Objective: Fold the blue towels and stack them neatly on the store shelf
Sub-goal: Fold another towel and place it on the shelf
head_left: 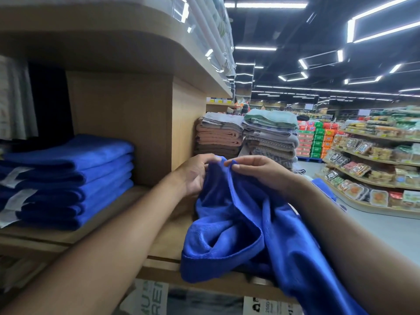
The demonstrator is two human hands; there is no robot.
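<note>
Nearest the camera, two bare forearms reach forward over the front edge of a wooden shelf [127, 210], which carries printed labels [268, 305] on its lower lip. A loose blue towel [227, 226] lies crumpled on the right part of this shelf. Its lower folds rest on the wood and spill over the front edge, and its top is lifted into a peak. The left hand [194, 172] and the right hand [259, 171] meet at that peak, almost touching each other. The left fingers [204, 159] are curled and clamped on the towel's upper hem, and the right fingers [236, 163] pinch the same hem just beside them, thumb against fingertips.

To the left on the same shelf, well apart from the loose towel, stands a stack of folded blue towels [75, 178] with white tags showing at its left side. Behind it rises a wooden divider [120, 123] under an upper shelf [113, 42].

Further back sit two piles of folded towels, one pink and grey [219, 135], one green and grey [270, 133]. Beyond them are grocery shelves [375, 169] with packaged goods, under strip ceiling lights [270, 5].
</note>
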